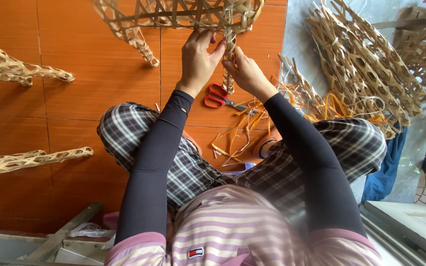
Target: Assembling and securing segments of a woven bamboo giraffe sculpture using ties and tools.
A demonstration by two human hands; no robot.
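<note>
We see left hand [197, 61] and right hand [245, 74] pinching a woven bamboo leg [229, 59] between them; red scissors [219, 97] just below, bamboo strips [242, 133] on floor.

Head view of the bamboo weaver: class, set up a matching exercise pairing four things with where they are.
Things:
1. red-handled scissors
2. left hand
3. stack of woven bamboo panels
4. right hand

Places:
A. piled at the right on the grey sheet
B. on the orange floor below both hands
C. gripping the woven leg from the right
D. on the woven frame, left of the leg

Pairs: 1-B, 2-D, 3-A, 4-C
</note>
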